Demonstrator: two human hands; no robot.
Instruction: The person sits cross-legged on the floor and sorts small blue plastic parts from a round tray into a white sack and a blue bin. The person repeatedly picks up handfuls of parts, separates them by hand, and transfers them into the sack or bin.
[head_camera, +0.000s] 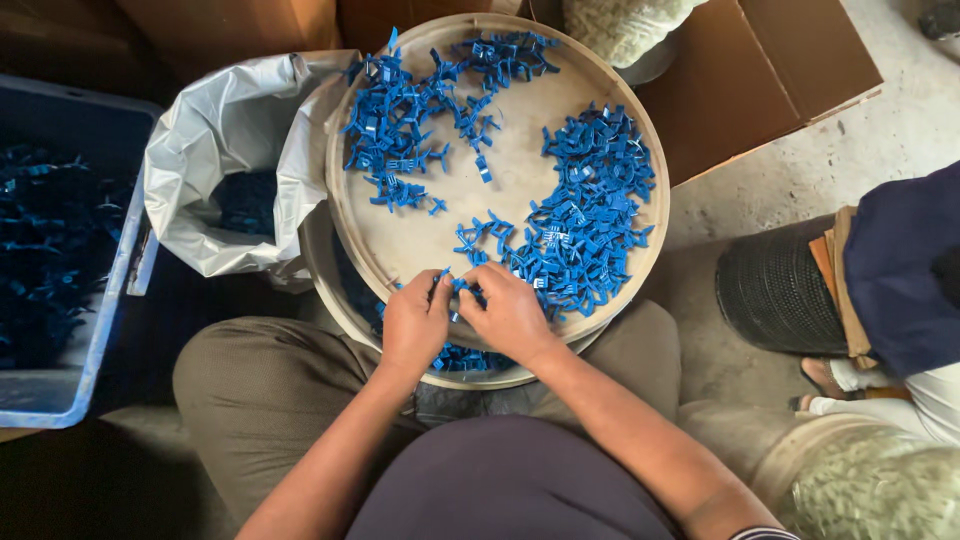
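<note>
**Caller:** Blue plastic clips (590, 225), heaps of them, small winged pieces spread over a round tray (420, 240) with a raised wooden rim and a smooth tan bed. Start me off at the far left.

**Spotter:** Far left, a blue plastic crate (75, 380), hard-walled, dark inside with more of the same clips. Just beside it, a crinkled, glossy grey plastic bag (215, 130), mouth open, blue pieces down in it, its edge touching the tray's rim.

**Caller:** And the floor?

**Spotter:** Rough bare concrete (850, 150) on the right, brown cardboard boxes (760, 70) behind the tray. The tray rests across the seated person's lap, on olive trousers.

**Caller:** Now the hands!

**Spotter:** Left hand (415, 325) at the near rim, fingers curled tight, pinching a clip. Right hand (510, 310) pressed up against it, fingertips closed on the same small blue cluster. Thumbs nearly meeting.

**Caller:** Further right?

**Spotter:** The thickest pile of clips, then a dark ribbed cylinder (775, 290) on the floor, another person's dark blue sleeve (900, 270), and a bag of pale pellets (870, 485) in the lower corner.
</note>
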